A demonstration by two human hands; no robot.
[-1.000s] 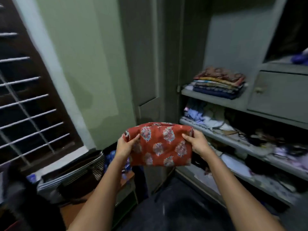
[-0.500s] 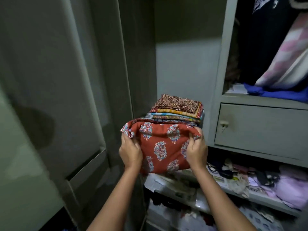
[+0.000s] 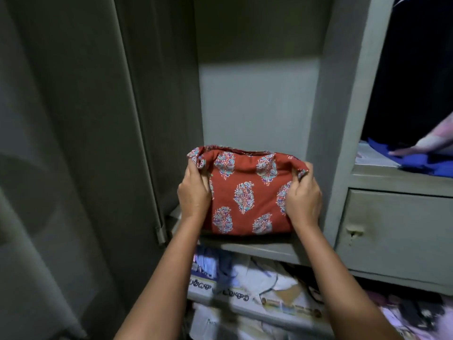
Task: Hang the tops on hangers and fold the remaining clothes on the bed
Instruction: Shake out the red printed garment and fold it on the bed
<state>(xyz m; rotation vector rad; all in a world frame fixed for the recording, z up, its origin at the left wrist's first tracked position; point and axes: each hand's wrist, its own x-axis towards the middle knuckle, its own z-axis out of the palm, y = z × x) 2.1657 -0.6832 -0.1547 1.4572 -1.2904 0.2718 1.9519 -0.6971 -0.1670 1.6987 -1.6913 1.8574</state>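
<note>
A folded red garment (image 3: 245,192) with blue-and-white flower prints is held up in front of an open grey wardrobe compartment, above the shelf (image 3: 259,249). My left hand (image 3: 195,192) grips its left edge and my right hand (image 3: 302,195) grips its right edge, fingers curled into the cloth. The garment hides the stack of folded clothes that stands on this shelf behind it.
The wardrobe door (image 3: 73,143) stands open at the left. A closed grey drawer (image 3: 397,234) sits to the right, with blue cloth (image 3: 416,160) and dark hanging clothes (image 3: 416,82) above it. Lower shelves hold newspaper lining (image 3: 245,295) and loose clothes.
I have stepped closer to the wardrobe and raised the red garment with both hands from waist level up to the shelf; it now covers the stack of folded clothes.
</note>
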